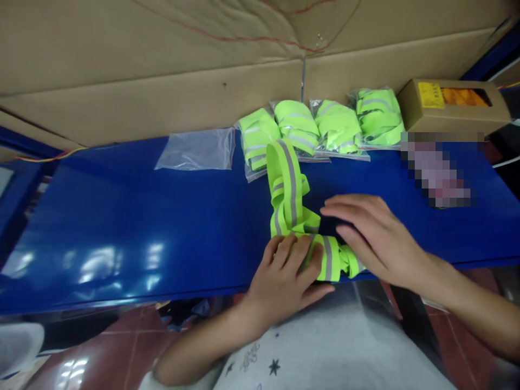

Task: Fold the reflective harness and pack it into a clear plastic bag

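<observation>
Four clear bags of rolled bright green strap stand in a row in your head view, from 11 to 1 o'clock of the loose strap in front of you. That strap, with its grey stripe, lies bunched near the front edge of the blue table, a tall loop rising toward 12 o'clock. In the view, the loop's top overlaps the edge of the leftmost bag; you cannot tell whether they touch.

Your left hand lies over the bunched part, fingers bent and slightly spread, thumb apart, not closed around it. Your right hand is partly open at 3 o'clock, fingers loosely curved above the strap's knotted end; whether it touches is unclear.

At 10 o'clock a flat clear bag lies just beside the row. At 2 o'clock, a cardboard box with a yellow label and something orange inside sits near the rightmost bag. A pixelated item lies in front of it. Behind everything, a cardboard wall closes off 12 o'clock, with a red wire across it.
</observation>
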Demonstrator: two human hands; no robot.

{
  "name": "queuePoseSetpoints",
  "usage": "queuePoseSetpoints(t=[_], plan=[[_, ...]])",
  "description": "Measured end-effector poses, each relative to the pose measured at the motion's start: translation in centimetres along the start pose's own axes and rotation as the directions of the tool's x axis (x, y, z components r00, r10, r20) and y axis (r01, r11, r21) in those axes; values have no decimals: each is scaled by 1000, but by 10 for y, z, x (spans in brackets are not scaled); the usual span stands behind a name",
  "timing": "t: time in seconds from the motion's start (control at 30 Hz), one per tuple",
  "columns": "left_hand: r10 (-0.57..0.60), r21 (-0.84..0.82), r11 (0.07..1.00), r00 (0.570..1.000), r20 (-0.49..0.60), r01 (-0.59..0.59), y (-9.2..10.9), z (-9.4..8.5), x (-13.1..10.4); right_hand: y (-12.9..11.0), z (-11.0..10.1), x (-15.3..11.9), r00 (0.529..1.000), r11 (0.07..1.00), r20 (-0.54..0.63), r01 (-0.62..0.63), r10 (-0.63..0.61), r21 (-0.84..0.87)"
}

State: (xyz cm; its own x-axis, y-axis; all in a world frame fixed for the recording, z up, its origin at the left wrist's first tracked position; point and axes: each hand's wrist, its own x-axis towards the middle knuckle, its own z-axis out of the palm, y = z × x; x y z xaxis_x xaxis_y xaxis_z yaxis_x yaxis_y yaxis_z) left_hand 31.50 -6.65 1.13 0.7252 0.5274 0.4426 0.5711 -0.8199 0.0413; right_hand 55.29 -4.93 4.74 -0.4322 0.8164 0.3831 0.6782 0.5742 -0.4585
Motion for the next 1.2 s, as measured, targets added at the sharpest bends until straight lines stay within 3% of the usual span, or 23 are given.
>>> queuePoseSetpoints(t=[0.1, 0.23, 0.37, 0.43, 0.5, 0.63, 0.7, 0.8, 0.93, 1.0, 1.07, 1.13, 1.2], plan=[[53, 9, 999, 999, -3, -53, 0, -1, -6, 26, 2, 35, 999, 998, 36, -38, 40, -49], [92, 31, 995, 996, -1, -92, 1, -1, -12, 57, 20, 59, 962, 997, 267, -45, 62, -70], [115, 96, 988, 993, 36, -118, 3, -1, -13, 62, 23, 60, 956, 996, 281, 93, -89, -2], [111, 109, 987, 993, 48, -115, 3, -1, -12, 63, 11, 62, 935, 982, 300, 179, -188, 55], [109, 100, 989, 993, 34, -112, 3, -1, -10, 67, -9, 68, 910, 968, 342, 186, -234, 166], [131, 67, 989, 991, -8, -130, 2, 0, -9, 75, -49, 86, 879, 959, 460, -11, -126, 285], [145, 58, 988, 989, -14, -144, 2, 1, -9, 72, -54, 96, 907, 975, 414, -23, -73, 222], [159, 54, 986, 987, -12, -158, 2, 1, -10, 58, -38, 113, 960, 983, 261, 59, -104, 174], [131, 43, 990, 991, -3, -131, 2, 0, -10, 41, -13, 123, 950, 926, 246, 96, -195, 364], [125, 40, 991, 992, 3, -125, 3, -1, -9, 38, -12, 115, 944, 936, 250, 125, -214, 328], [130, 29, 991, 991, 12, -131, 2, -2, -9, 39, -19, 97, 972, 978, 181, 122, -153, 170], [131, 17, 991, 991, 16, -131, 2, -2, -8, 37, -28, 74, 999, 1000, 27, 21, -22, 12], [127, 10, 992, 992, 12, -127, 2, -1, -9, 31, -32, 50, 991, 991, -63, -120, 116, -66]])
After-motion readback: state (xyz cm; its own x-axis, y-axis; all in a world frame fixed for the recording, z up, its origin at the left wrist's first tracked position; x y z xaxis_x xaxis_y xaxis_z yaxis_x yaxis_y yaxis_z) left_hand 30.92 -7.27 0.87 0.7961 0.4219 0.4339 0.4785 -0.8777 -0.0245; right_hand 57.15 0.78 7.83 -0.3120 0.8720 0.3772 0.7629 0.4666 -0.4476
